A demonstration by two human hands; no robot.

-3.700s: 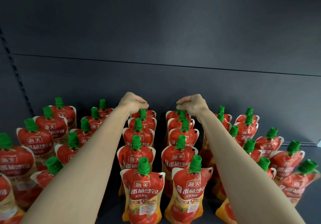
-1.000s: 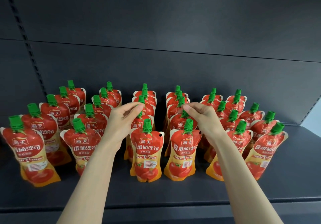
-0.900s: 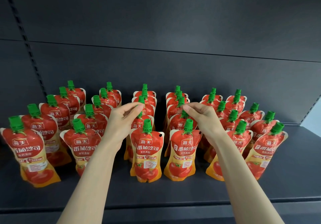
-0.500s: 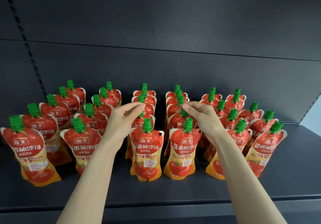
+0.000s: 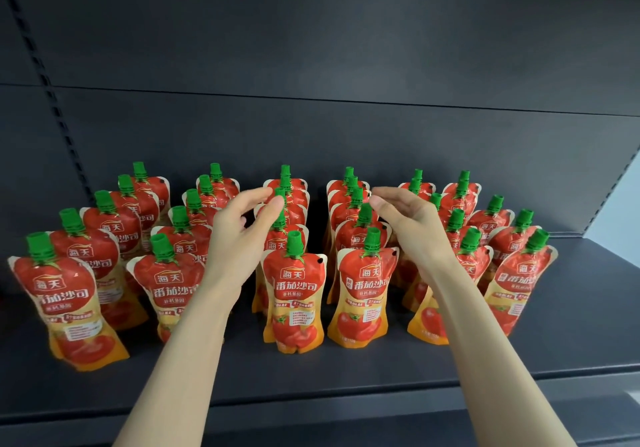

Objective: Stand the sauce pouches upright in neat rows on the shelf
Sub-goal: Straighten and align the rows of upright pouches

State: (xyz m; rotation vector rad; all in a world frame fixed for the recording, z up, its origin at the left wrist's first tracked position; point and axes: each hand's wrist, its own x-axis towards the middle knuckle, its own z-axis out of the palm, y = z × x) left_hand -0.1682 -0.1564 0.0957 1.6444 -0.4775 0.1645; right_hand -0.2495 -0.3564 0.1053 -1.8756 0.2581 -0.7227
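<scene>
The left fingers (image 5: 273,204) are loosely spread and slightly bent, clasping nothing. Their tips sit by the green caps just behind the front pouch (image 5: 294,294), and whether they touch a cap cannot be told. The left hand (image 5: 239,235) hangs above and to the left of that pouch. The right fingers (image 5: 377,193) are likewise apart and empty, with the right hand (image 5: 412,224) up and to the right of the front pouch. The sauce pouches (image 5: 166,280) stand upright in six rows either side of the front pouch on the dark shelf (image 5: 346,374), running to the back wall (image 5: 311,127) behind it.
</scene>
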